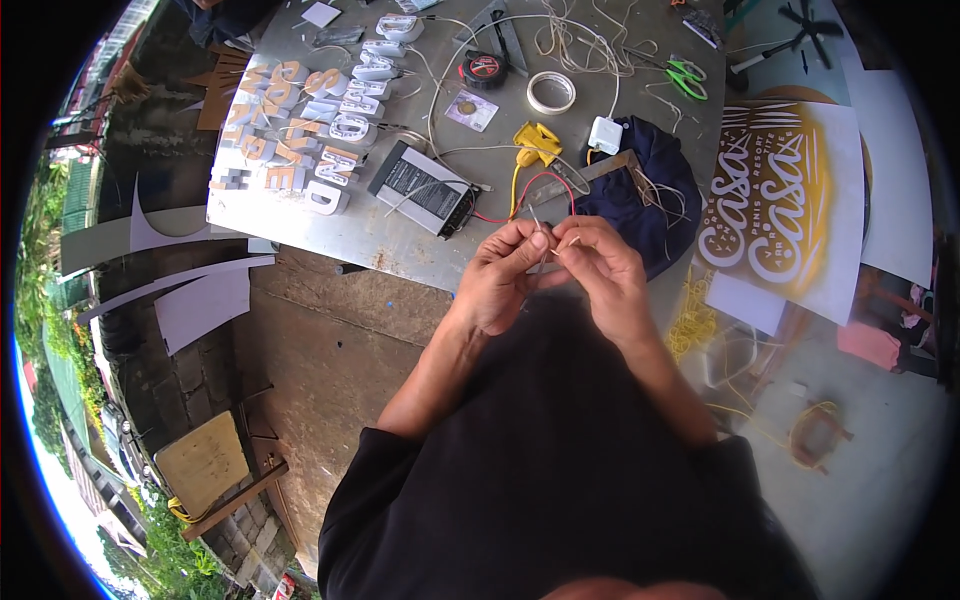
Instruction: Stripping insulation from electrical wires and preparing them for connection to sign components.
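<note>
Above the near edge of the metal table, my left hand [508, 268] pinches a thin pale wire [534, 214] between thumb and index finger. Its tip sticks up past the fingers. Close beside it, my right hand [608, 272] is closed at the fingertips on a thin copper-coloured wire end [563, 246]. Whether the two wires touch is hidden by the fingers. Just beyond my hands, a red wire [573, 190] loops from the boxy metal power supply [424, 190]. Past them lies a yellow plug [537, 145] with a yellow cord.
Raised letters [330, 190] stand in rows on the table's left. Farther back are a tape measure [484, 70], a masking tape roll [550, 93], green-handled cutters [687, 77] and tangled cable [580, 40]. Dark blue cloth [655, 225] and a white adapter [606, 134] sit right; a painted sign [780, 190] lies beyond.
</note>
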Available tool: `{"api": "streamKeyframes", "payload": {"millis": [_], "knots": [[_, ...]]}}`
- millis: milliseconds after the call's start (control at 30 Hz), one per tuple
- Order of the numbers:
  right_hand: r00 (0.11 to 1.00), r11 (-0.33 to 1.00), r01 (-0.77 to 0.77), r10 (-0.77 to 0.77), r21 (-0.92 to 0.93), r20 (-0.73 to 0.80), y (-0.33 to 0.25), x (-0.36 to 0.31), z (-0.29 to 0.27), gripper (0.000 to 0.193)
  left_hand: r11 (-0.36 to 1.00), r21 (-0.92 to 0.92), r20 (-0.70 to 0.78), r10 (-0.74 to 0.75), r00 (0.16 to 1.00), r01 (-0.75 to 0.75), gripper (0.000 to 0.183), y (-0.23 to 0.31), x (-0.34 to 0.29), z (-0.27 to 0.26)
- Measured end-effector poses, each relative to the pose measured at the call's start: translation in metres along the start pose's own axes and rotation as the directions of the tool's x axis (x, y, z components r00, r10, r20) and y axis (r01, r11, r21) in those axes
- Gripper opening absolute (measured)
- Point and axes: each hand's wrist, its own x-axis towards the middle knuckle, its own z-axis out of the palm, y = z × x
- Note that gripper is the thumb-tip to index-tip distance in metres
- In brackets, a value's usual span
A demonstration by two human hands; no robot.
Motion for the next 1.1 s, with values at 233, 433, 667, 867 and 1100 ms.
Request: {"api": "streamKeyframes", "payload": {"millis": [233, 433, 667, 867, 1100], "knots": [[0.999, 0.998, -0.032, 0.03, -0.056, -0.023, 0.006, 0.006, -0.007, 0.011, 0.998, -0.065, -0.099, -0.029, 0.995, 0.022, 0.013, -0.003, 0.004, 0.004], [0.981, 0.995, -0.072, 0.082, 0.066, -0.175, 0.015, 0.006, -0.005, 0.01, 0.913, 0.389, -0.036, 0.15, 0.988, -0.124, 0.018, -0.01, 0.004, 0.011], [0.951, 0.98, -0.168, 0.19, 0.105, -0.244, 0.036, 0.006, -0.021, 0.007, 0.761, 0.637, -0.159, 0.282, 0.946, -0.12, 0.016, -0.023, 0.006, 0.006], [0.965, 0.996, -0.08, 0.071, -0.027, -0.252, 0.014, -0.012, -0.028, 0.004, 0.713, 0.695, -0.209, 0.327, 0.922, -0.096, 0.019, -0.03, -0.001, 0.009], [0.491, 0.653, 0.758, -0.582, 0.011, 0.648, -0.127, -0.063, -0.009, 0.031, 0.768, 0.636, -0.353, 0.376, 0.857, -0.074, 0.015, -0.029, -0.016, 0.011]]}}
